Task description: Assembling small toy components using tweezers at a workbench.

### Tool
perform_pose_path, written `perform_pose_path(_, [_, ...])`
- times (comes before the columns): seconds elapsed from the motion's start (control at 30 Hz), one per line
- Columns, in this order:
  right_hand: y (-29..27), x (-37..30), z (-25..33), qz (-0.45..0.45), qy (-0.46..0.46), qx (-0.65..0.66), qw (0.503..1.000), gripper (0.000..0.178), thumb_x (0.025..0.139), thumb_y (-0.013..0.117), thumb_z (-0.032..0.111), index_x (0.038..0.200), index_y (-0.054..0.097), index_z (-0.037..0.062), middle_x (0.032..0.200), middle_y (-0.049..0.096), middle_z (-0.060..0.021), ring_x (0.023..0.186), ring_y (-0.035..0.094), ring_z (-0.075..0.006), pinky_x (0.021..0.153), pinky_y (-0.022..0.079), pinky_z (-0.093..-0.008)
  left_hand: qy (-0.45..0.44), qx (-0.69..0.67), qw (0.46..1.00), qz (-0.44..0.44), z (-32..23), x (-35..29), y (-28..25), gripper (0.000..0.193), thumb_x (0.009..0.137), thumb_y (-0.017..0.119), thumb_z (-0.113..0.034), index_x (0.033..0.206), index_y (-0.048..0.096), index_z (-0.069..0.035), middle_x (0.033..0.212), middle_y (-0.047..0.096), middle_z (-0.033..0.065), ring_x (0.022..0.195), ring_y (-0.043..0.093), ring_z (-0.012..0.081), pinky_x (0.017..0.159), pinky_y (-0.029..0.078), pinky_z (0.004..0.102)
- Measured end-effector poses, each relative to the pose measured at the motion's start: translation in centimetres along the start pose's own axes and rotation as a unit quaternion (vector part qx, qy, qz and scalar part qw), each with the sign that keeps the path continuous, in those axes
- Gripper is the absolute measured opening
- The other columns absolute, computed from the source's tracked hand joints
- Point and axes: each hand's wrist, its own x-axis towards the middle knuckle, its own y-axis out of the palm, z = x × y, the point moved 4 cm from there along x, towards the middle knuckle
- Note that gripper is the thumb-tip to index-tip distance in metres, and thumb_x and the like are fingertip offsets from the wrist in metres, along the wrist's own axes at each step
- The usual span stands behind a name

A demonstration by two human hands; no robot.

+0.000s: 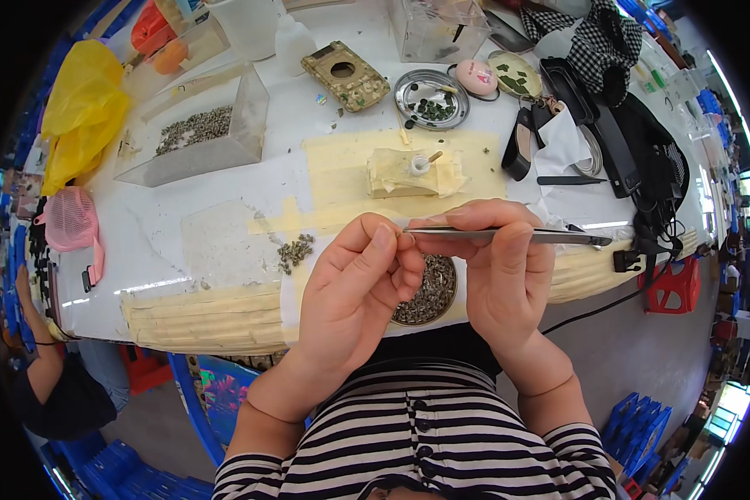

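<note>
My left hand (346,287) is closed, thumb and forefinger pinched on something too small to make out. In my right hand (508,287) I hold a pair of dark metal tweezers (550,236), lying nearly level. Their tips point left and meet the fingertips of my left hand. Beneath both hands is a round dish (453,302) full of small metallic pieces, partly hidden by my fingers. Beside my left hand lies a loose pile of small pieces (295,252). Beyond the hands, a tape-covered block (392,187) bears a small white pot (421,165) with a stick in it.
A clear box (254,125) with many small pieces stands at the left, near a yellow bag (83,108). Farther back are a camouflage-patterned case (367,87) and a metal dish (397,93) of green bits. Black straps and cables (654,167) crowd the right. Another person's arm (46,367) shows far left.
</note>
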Motion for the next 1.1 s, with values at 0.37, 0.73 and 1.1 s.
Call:
perform_pose_path(0.37, [-0.2,-0.3,-1.1,-0.009,-0.005,0.003,1.0,0.041,0.101,0.038,0.029,0.105,0.056,-0.0076,0.099,0.062,-0.0147,0.093,0.065,-0.0217,0.083,0.055,-0.0328,-0.022,-0.024,0.999,-0.043,0.0,-0.2,0.4,0.02,0.1,0.041,-0.02,0.093,0.05,-0.004,0.083,0.055,0.0041,0.078,0.049,0.0119,0.071,0.043,0.0231])
perform_pose_path(0.73, [-0.1,-0.7,-2.1,-0.036,0.014,0.019,0.999,0.042,0.101,0.037,0.031,0.104,0.056,-0.0074,0.101,0.061,-0.014,0.093,0.065,-0.0228,0.083,0.055,-0.0339,0.004,-0.02,0.997,-0.069,0.3,-0.2,0.3,0.018,0.099,0.044,-0.02,0.092,0.051,-0.005,0.084,0.054,0.0025,0.078,0.049,0.0106,0.071,0.043,0.0221])
perform_pose_path(1.1, [0.0,-0.6,-2.1,-0.034,0.017,0.03,0.999,0.041,0.101,0.036,0.03,0.104,0.055,-0.0067,0.101,0.06,-0.014,0.094,0.064,-0.0241,0.083,0.055,-0.0354,0.019,-0.028,0.998,-0.062,0.4,-0.2,-0.1,0.016,0.099,0.047,-0.019,0.096,0.055,-0.006,0.084,0.06,0.0015,0.074,0.053,0.0081,0.068,0.043,0.0213])
